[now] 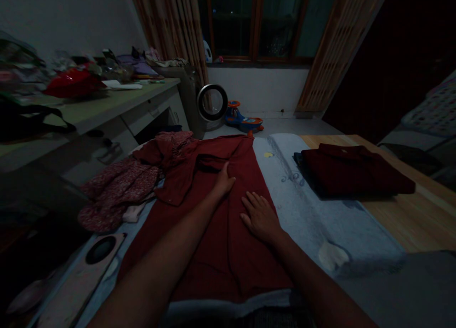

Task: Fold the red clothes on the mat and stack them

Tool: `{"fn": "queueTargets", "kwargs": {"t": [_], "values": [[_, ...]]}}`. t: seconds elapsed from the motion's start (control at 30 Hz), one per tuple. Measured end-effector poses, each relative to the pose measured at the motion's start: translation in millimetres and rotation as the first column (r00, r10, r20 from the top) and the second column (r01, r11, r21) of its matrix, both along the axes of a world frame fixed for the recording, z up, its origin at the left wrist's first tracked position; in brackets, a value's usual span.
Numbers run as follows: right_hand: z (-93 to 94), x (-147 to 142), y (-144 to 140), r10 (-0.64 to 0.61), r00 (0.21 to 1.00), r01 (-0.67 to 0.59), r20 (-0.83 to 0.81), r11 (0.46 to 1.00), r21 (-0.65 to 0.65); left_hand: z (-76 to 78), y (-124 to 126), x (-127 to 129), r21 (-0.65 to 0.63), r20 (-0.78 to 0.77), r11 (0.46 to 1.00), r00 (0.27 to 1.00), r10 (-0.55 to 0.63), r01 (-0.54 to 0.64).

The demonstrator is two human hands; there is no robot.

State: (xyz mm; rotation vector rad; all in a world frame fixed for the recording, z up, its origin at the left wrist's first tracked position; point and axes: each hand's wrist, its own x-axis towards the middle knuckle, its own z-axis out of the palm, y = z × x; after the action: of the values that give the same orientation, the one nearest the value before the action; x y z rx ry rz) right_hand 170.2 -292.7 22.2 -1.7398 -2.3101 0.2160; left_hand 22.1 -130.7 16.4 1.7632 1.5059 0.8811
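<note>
Both forearms reach forward from the bottom of the view onto a dark red garment spread flat along a pale blue blanket. The right hand lies palm down on the cloth with its fingers straight and slightly apart, seemingly pinning the fabric so it cannot slide. The left hand rests further up, at a fold near the garment's upper part, fingers together and curled lightly against the cloth; whether it pinches the fold cannot be told in the dim light. Just to the left lies a heap of patterned red clothes, loose and unfolded. Well to the right, a folded dark red garment sits squared off on the blanket's edge.
</note>
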Motion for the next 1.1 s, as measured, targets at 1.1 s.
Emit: {"fn": "queueTargets", "kwargs": {"t": [1.1], "values": [[2.7, 43, -14, 0.142, 0.982, -0.119, -0.121, 0.976, 0.183, 8.7, -176, 5, 0.243, -0.723, 0.767, 0.638, -0.265, 0.594]]}}
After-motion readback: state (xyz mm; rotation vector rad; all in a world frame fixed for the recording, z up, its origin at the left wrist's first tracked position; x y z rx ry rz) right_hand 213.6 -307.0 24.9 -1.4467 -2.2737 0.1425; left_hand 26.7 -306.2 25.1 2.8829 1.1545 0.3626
